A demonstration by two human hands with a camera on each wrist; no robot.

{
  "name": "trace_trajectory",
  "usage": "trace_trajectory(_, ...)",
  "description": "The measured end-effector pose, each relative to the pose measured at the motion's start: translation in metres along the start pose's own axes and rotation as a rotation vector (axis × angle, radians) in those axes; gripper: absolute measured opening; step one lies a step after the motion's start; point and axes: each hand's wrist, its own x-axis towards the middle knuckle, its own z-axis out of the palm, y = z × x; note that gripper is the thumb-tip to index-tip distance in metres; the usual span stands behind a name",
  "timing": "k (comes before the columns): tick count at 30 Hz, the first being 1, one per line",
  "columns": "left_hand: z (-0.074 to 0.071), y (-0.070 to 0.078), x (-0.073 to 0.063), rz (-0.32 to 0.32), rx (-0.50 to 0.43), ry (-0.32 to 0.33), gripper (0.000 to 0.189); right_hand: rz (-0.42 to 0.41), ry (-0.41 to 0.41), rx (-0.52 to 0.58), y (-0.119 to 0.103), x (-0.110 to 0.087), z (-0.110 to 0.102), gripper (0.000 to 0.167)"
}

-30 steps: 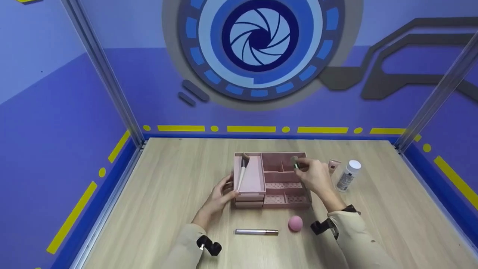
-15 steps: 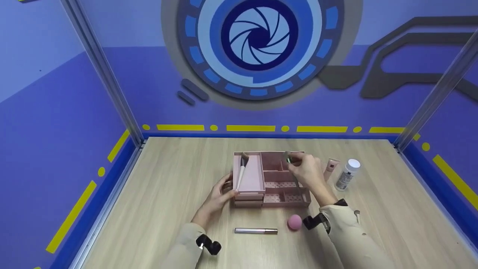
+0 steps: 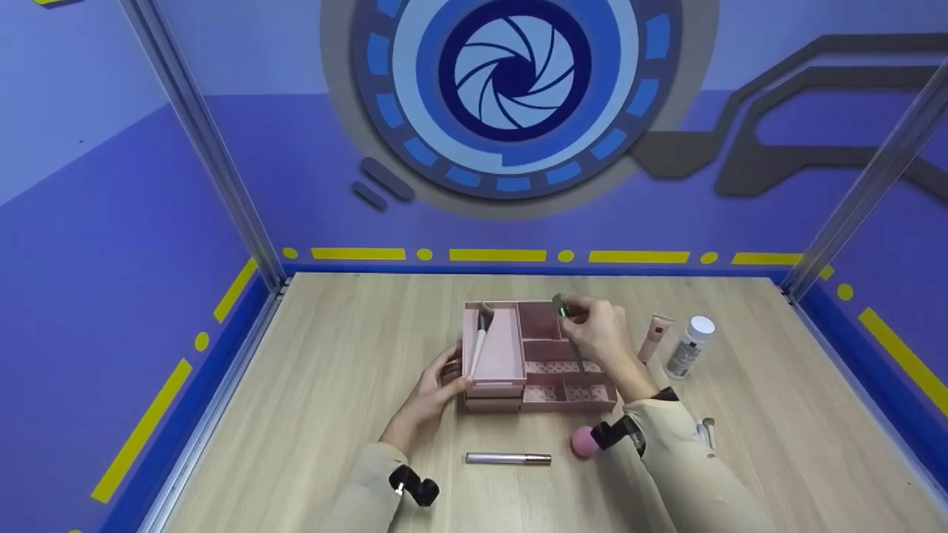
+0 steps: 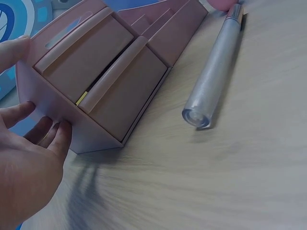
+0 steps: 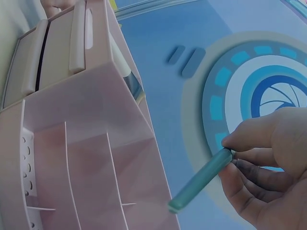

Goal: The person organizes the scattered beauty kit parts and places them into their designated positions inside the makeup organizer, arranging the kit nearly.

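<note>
A pink makeup organizer point(image 3: 568, 406) with drawers at its left and open compartments at its right stands on the table. My left hand point(image 3: 424, 397) holds its left front corner, the thumb at the top edge and the fingers against the side panel point(image 4: 53, 103). Over the back right compartments, my right hand point(image 3: 603, 333) pinches a slim green stick point(image 5: 201, 181) between thumb and fingers; part of the stick is hidden in the hand. A makeup brush point(image 3: 481, 337) with a white handle lies in the organizer's top tray.
In front lie a silver cosmetic tube point(image 3: 507, 459) and a pink makeup sponge point(image 3: 583, 442), partly covered by the right wrist camera. To the right stand a pink squeeze tube point(image 3: 655, 337) and a white-capped bottle point(image 3: 689, 348). A small brush point(image 3: 709, 431) lies beside the right sleeve.
My right hand has moved left over the organizer with the green stick, uncovering the pink squeeze tube and small brush. The left hand keeps its place on the organizer.
</note>
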Motion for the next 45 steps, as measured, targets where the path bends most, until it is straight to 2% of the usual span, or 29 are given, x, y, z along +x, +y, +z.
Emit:
trace_trajectory(6,0.000,0.001,0.000,-0.003,0.001,0.005,0.073,0.012,0.002,0.041,-0.007,0.004,0.001,0.030)
trace_trajectory(14,-0.002,0.001,0.001,0.020,0.120,-0.012,0.070,-0.033,0.036,0.078,-0.021,0.010,0.009,0.029)
trace_trajectory(22,0.000,0.002,0.001,-0.035,-0.014,-0.027,0.074,0.004,0.010,0.075,-0.033,0.015,0.012,0.030)
trace_trajectory(27,0.000,0.001,0.001,-0.009,-0.005,-0.025,0.073,-0.031,0.022,0.138,-0.038,0.017,0.015,0.031)
trace_trajectory(31,0.000,0.000,0.000,0.001,-0.015,-0.021,0.073,-0.048,0.031,0.134,-0.042,0.019,0.018,0.032)
trace_trajectory(37,0.001,0.000,0.000,-0.017,-0.039,-0.009,0.073,-0.034,0.028,0.141,-0.047,0.020,0.021,0.031)
trace_trajectory(45,0.000,0.001,0.000,-0.022,-0.038,-0.009,0.075,-0.072,0.028,0.149,-0.051,0.024,0.028,0.029)
